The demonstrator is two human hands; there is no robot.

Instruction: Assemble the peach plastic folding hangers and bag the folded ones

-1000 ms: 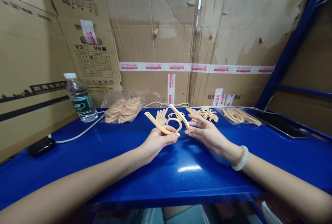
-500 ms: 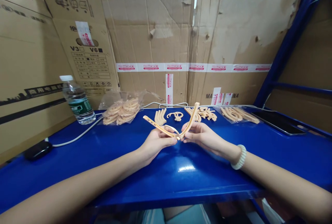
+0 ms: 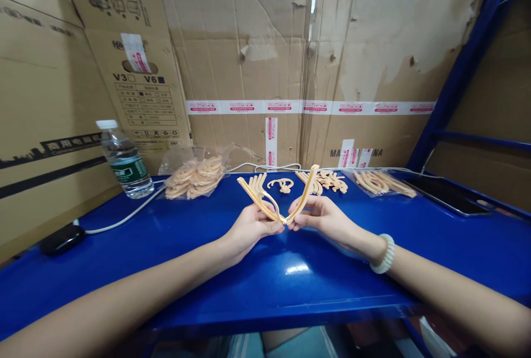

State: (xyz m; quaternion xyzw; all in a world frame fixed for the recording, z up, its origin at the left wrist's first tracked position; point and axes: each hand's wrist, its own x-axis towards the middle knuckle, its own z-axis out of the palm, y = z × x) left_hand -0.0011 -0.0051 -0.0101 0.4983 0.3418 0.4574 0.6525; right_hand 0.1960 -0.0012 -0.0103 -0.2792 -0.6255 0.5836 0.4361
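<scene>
My left hand [image 3: 249, 227] pinches a tan curved plastic arm piece [image 3: 256, 200] that slants up to the left. In my right hand [image 3: 321, 216] a second tan arm piece [image 3: 305, 192] is pinched and slants up to the right. The two pieces meet at their lower ends between my fingertips and form a V above the blue table [image 3: 290, 275]. A white bead bracelet [image 3: 384, 254] sits on my right wrist.
Loose tan parts [image 3: 282, 184] lie behind my hands, with bags of parts at left [image 3: 194, 172] and right [image 3: 379, 181]. A water bottle [image 3: 123, 159], a white cable [image 3: 124, 215] and a black device [image 3: 61, 238] are at left; a dark tablet [image 3: 450, 196] at right. Cardboard boxes [image 3: 249, 70] wall the back.
My right hand took hold of the second arm piece and swung it upright to the right. The left piece has tilted up, and the lower ends have come together.
</scene>
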